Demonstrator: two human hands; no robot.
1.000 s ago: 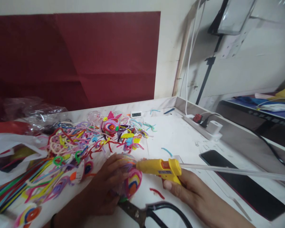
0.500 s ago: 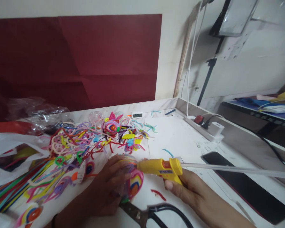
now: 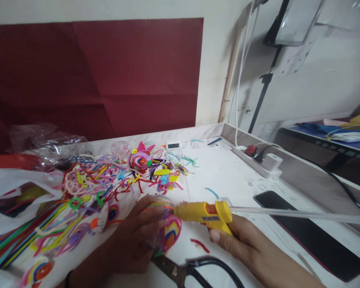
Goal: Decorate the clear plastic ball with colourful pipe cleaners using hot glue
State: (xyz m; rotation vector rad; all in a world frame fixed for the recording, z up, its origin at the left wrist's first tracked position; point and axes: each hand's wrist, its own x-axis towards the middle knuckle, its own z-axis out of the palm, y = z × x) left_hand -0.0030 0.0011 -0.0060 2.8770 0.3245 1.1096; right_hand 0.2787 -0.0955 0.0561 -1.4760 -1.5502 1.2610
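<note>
My right hand grips a yellow glue gun with a long clear glue stick trailing out to the right. Its nozzle touches a clear ball covered in coiled multicoloured pipe cleaners. My left hand is wrapped round the left side of that ball, holding it on the white table. Black-handled scissors lie just in front of both hands.
A heap of loose pipe cleaners and a finished decorated ball lie to the left and behind. White plastic bags sit at far left. A black phone, a power strip and a small digital clock are on the right and back.
The glue gun and my right hand have shifted slightly right and down. My left hand and the ball stay in place.
</note>
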